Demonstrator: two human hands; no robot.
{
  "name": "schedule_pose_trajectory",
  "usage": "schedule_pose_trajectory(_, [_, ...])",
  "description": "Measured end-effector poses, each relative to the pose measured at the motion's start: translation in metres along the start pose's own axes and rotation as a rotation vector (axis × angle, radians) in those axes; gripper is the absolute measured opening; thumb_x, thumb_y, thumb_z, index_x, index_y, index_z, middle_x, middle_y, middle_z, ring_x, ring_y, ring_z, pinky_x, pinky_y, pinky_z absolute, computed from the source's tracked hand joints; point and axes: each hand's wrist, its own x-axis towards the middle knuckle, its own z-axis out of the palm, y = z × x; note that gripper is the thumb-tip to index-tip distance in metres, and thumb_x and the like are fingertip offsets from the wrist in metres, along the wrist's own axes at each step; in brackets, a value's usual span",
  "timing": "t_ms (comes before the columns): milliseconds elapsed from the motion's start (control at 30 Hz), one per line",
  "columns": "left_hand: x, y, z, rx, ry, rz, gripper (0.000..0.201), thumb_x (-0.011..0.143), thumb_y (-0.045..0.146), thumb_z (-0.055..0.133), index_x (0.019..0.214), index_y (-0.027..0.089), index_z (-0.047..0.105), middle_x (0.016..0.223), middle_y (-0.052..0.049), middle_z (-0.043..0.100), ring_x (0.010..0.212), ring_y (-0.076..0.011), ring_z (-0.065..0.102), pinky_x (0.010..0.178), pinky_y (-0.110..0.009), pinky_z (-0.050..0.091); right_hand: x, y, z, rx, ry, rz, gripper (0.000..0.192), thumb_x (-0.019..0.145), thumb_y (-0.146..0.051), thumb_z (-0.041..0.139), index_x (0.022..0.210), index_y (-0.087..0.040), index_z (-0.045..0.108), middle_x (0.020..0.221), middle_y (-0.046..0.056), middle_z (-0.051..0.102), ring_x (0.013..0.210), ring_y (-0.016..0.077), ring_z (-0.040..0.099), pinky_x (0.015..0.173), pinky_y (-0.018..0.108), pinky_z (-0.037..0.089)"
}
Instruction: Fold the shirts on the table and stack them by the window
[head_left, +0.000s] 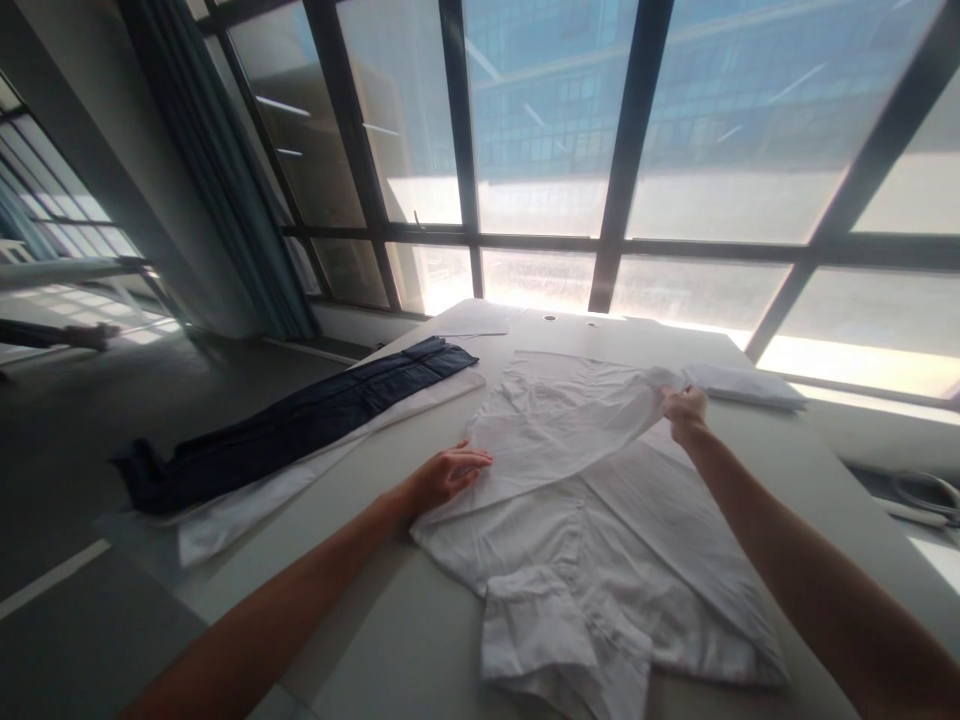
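A white shirt (562,430) lies across a table (802,475), its long axis running away toward the windows (540,120). The right hand (684,408), arm outstretched, pinches its far-right cloth; the left hand (448,472), arm angled inward, rests loosely extended fingers on its left edge.
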Motion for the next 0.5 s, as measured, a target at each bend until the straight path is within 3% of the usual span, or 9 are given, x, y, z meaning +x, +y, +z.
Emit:
schedule_pose_trajectory(300, [-0.002, 0.005, -0.001, -0.029, 0.028, 0.006, 0.031, 0.097, 0.033, 0.058, 0.122, 0.028, 0.075, 0.128, -0.006, 0.073, 0.123, -0.0272, 0.067, 0.123, -0.052, 0.033, 0.018, -0.062, 0.012, 0.255, 0.069, -0.215, 0.021, 0.065, -0.02, 0.07, 0.086, -0.014, 0.069, 0.079, 0.001, 0.068, 0.07, 0.0143, 0.062, 0.058, 0.023, 0.052])
schedule_pose_trajectory(400, [-0.004, 0.008, -0.002, -0.015, 0.032, -0.015, 0.03, 0.098, 0.032, 0.055, 0.118, 0.025, 0.077, 0.118, -0.005, 0.078, 0.109, -0.026, 0.073, 0.118, -0.048, 0.04, 0.018, -0.062, 0.009, 0.22, 0.103, -0.179, 0.018, 0.065, -0.017, 0.07, 0.082, -0.013, 0.068, 0.074, 0.0, 0.065, 0.066, 0.0143, 0.061, 0.052, 0.021, 0.05])
schedule_pose_trajectory(500, [-0.005, 0.009, -0.006, -0.003, 0.096, -0.072, 0.03, 0.099, 0.035, 0.054, 0.113, 0.023, 0.078, 0.1, -0.003, 0.081, 0.088, -0.0219, 0.076, 0.098, -0.039, 0.055, 0.015, -0.044, 0.001, 0.159, 0.123, -0.068, 0.017, 0.062, -0.015, 0.072, 0.078, -0.013, 0.067, 0.068, -0.001, 0.062, 0.061, 0.0131, 0.057, 0.045, 0.019, 0.045])
